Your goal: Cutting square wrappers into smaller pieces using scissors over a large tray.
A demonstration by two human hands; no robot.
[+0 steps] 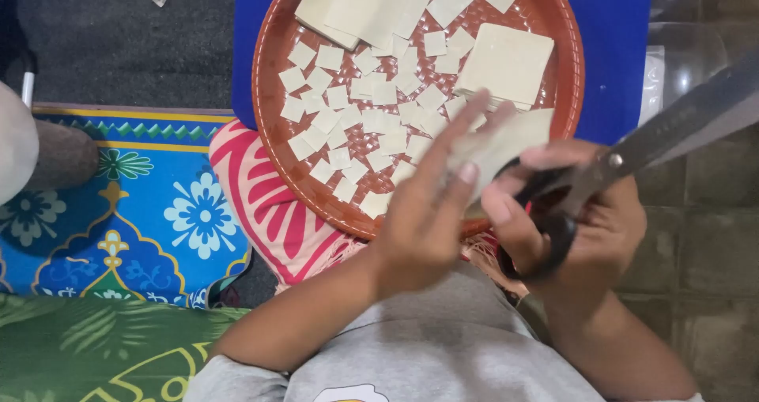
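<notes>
Seen from above, our left hand (427, 212) pinches a pale dough sheet (506, 145) at its fingertips, keeping it taut for cutting. Our right hand (589, 220) grips black-handled scissors (624, 161), blades pointing away. Beyond the fingers, a woven brown tray (277, 46) collects small cut squares (371, 109).

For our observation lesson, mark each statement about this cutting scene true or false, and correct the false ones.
1. The right hand holds scissors. True.
2. The left hand holds a metal spoon. False: it holds a pale dough sheet.
3. Small cut squares lie in a round woven tray. True.
4. The tray is green. False: it is reddish brown.
5. Uncut stacked sheets rest in the tray. True.
</notes>
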